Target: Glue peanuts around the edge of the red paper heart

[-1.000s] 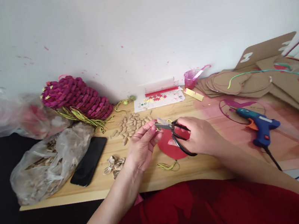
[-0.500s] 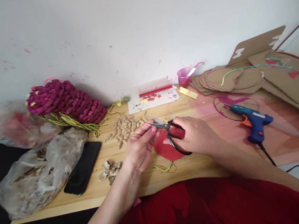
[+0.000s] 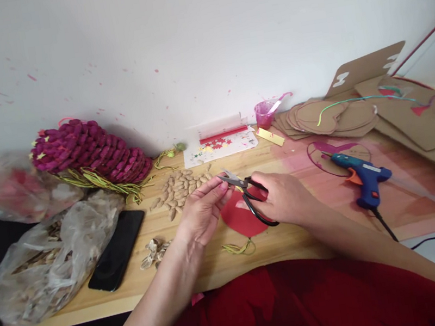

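My right hand grips black-handled scissors, fingers through the loops, with the blades parted and pointing left. At their tips, my left hand is closed in a pinch. What it holds is too small and covered to make out. Below the scissors a red rounded piece lies on the table, a yellow-green cord at its lower edge. Tan shell halves, probably peanut shells, are spread beyond my left hand. A few broken shells lie left of my wrist.
Leftward are a plastic bag of shells, a black phone and stacked magenta shell-covered pieces. At the back stand a pink-stained cup and a sheet with stars. Rightward are a blue glue gun and cardboard pieces.
The view has shifted slightly, so the table things sit a little further left. Both hands keep nearly the same pose, with the scissor blades still at my left fingertips.
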{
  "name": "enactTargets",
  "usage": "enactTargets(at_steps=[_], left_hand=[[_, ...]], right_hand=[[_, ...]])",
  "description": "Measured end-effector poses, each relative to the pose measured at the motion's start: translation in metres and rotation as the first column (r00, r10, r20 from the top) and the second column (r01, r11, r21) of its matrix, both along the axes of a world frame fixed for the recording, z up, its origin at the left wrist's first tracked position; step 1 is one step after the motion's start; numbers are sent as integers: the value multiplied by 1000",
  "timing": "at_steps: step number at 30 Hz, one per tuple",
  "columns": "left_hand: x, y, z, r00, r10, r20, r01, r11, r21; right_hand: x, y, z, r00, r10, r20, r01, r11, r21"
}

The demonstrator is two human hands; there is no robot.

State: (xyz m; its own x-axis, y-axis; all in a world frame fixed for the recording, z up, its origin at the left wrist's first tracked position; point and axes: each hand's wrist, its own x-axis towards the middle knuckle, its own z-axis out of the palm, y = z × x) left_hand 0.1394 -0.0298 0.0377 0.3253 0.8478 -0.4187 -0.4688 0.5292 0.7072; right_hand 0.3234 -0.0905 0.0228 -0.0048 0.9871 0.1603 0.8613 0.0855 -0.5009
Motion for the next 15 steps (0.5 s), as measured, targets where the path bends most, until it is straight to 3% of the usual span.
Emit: enactTargets(at_steps=[7, 15], left_hand=[[10, 10, 5, 1000, -5, -5, 5, 999, -33], [2, 18, 3, 997, -71, -5, 70, 996, -49]], right_hand=[[6, 2, -1, 999, -48, 9, 48, 999, -17], [10, 5, -4, 997, -56, 43, 57, 998, -13]])
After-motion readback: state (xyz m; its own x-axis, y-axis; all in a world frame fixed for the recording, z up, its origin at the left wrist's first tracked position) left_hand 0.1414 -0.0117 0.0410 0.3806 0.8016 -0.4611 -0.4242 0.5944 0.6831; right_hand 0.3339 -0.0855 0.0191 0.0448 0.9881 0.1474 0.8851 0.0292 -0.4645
